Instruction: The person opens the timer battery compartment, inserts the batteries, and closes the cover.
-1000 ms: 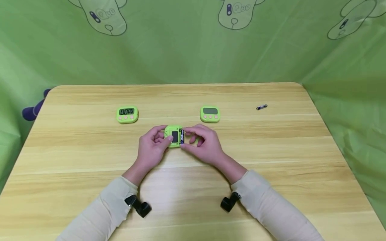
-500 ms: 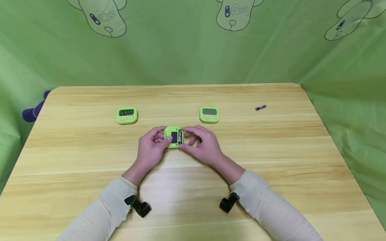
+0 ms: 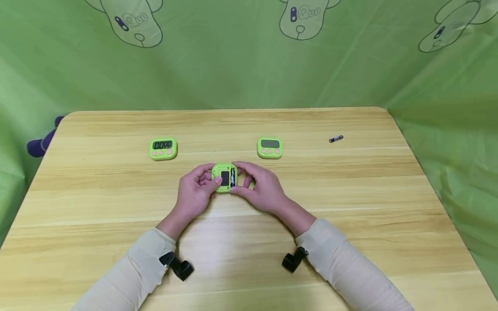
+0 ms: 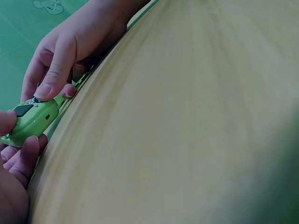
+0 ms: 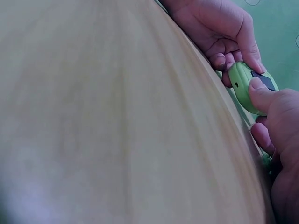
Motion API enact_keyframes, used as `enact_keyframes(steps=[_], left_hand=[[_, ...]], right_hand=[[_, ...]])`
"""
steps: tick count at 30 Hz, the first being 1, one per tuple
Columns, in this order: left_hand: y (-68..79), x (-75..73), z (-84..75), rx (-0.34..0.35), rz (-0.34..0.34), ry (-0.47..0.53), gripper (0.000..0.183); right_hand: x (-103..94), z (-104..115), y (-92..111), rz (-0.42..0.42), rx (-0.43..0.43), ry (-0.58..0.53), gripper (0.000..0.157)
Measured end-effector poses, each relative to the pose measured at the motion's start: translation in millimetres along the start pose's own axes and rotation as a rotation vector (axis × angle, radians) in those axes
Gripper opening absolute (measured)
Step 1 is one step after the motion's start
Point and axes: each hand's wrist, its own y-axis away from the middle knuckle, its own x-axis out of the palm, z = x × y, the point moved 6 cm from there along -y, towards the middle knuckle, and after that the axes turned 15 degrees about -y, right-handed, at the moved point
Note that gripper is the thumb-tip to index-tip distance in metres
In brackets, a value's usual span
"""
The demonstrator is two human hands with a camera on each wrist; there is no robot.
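Note:
Back side up, a green digital timer [image 3: 215, 172] is held between both hands over the middle of the table. My left hand [image 3: 194, 192] grips its left side, thumb on the dark panel on its back. A small dark battery [image 3: 233, 177] lies in the slot along the timer's right side. My right hand [image 3: 262, 188] pinches at the battery's two ends with thumb and forefinger. Within that hand's other curled fingers a small green piece [image 3: 253, 185] shows, mostly hidden. The right wrist view shows the right thumb pressing on the timer's [image 5: 240, 88] edge.
On the table [image 3: 241, 259], a green timer [image 3: 163, 149] reading 00:00 lies at the back left. Another timer [image 3: 270, 148] with a blank screen lies behind my right hand. A loose battery [image 3: 336, 138] is at the back right. A green curtain [image 3: 225, 73] hangs behind.
The battery has shifted slightly left and down into the slot, and my right thumb and forefinger have followed it. The left hand keeps its grip on the timer.

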Motion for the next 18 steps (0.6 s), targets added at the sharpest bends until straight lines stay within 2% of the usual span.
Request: enact_keyframes(steps=[2,9,14,18], left_hand=[[-1.3,1.7,2.3,0.002,0.007,-0.003,0.036],[-10.2,10.3,31.8,0.035,-0.012,-0.012,0.039],[-10.8,9.7,32.3,0.067,-0.019,-0.022,0.037],[-9.8,8.0,34.8,0.037,-0.028,0.012,0.039]], right_hand=[[-0.4,-0.7,-0.2,-0.007,0.012,-0.021,0.062],[-2.5,-0.8,-2.5,-0.071,-0.001,-0.154,0.046],[-4.8,-2.2,-2.7,-0.122,-0.032,-0.210,0.041],[-11.4,-2.1,2.6,-0.213,-0.085,-0.261,0.043]])
